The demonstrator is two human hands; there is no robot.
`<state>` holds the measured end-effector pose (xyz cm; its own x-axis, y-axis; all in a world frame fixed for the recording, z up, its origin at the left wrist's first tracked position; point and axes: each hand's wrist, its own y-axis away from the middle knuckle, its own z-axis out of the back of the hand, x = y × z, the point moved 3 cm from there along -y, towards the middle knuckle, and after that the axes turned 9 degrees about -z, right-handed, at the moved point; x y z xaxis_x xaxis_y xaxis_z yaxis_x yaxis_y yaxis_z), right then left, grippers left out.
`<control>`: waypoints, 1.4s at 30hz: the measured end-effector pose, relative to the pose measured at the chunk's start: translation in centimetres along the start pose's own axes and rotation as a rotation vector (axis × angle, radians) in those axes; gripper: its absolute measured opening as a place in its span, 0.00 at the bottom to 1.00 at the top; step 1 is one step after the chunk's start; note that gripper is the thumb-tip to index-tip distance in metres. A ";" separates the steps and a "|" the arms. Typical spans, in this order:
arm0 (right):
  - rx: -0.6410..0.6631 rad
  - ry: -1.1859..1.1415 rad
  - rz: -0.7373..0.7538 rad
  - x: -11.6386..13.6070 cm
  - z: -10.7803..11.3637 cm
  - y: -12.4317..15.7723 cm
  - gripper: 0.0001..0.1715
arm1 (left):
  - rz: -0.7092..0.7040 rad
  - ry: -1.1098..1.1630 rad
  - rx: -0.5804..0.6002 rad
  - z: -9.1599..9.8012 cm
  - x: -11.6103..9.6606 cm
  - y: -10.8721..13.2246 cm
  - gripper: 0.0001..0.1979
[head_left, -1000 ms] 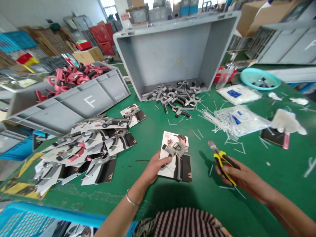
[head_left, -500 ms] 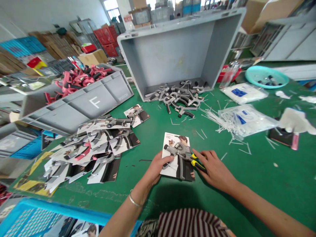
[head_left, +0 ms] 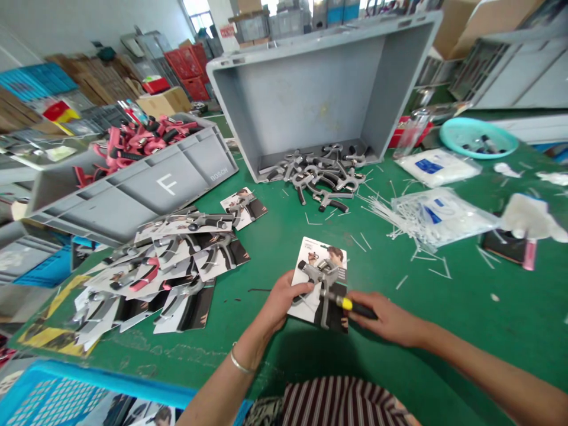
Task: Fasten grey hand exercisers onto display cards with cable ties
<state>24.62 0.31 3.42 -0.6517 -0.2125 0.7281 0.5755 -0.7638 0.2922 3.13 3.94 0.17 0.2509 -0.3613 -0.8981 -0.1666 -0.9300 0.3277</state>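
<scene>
My left hand (head_left: 284, 299) grips the left edge of a printed card (head_left: 307, 309), its thumb on top. Lying across that card is a grey hand tool (head_left: 317, 273) with curved jaws and dark grips. From the right, my right hand (head_left: 387, 316) is closed round cutting pliers (head_left: 355, 307) with yellow and black handles. The pliers' metal tip reaches over the card, close to the tool's handle; whether it touches is unclear. To the left is a heap of similar carded tools (head_left: 177, 254), a few with pink parts.
Loose grey tools (head_left: 326, 183) spill from a grey crate (head_left: 310, 89) tipped on its side. A grey bin (head_left: 146, 189) holds pink tools. Right of centre are scattered white cable ties (head_left: 386, 216), plastic bags (head_left: 448, 216), a turquoise bowl (head_left: 479, 131) and a white glove (head_left: 528, 216). A blue basket (head_left: 57, 384) sits lower left.
The pliers have swung from the card's right edge inward and slightly down over it, with their handles closer together. The card has tilted slightly.
</scene>
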 end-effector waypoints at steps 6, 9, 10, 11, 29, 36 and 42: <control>0.064 -0.041 0.076 3.9 -2.3 1.3 0.22 | -0.269 0.025 -0.234 0.1 -1.0 -1.0 0.20; -0.237 -0.007 -0.153 1.2 -2.7 0.0 0.25 | -0.395 -0.007 -0.334 0.0 -1.8 -0.5 0.22; -0.298 0.017 -0.186 0.5 -2.8 -0.5 0.27 | -0.415 -0.022 -0.351 -0.1 -1.9 -0.3 0.22; -0.345 0.042 -0.200 0.0 -3.0 -0.9 0.28 | -0.431 -0.033 -0.363 -0.2 -2.0 -0.1 0.22; -0.357 -0.127 -0.155 0.0 -5.5 -1.9 0.11 | -0.467 -0.113 -0.375 -1.0 -1.3 0.7 0.18; -0.494 0.005 -0.186 -0.8 -5.7 -1.8 0.24 | -0.483 0.047 -0.477 0.0 -1.2 0.0 0.19; -0.569 0.041 -0.089 0.0 -5.9 -2.7 0.26 | -0.468 -0.016 -0.414 -0.7 -1.6 0.3 0.20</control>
<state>20.16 -1.16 -1.06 -0.7108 -0.1473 0.6878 0.1684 -0.9850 -0.0369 3.37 4.14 1.90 0.1934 0.0893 -0.9771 0.3417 -0.9396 -0.0183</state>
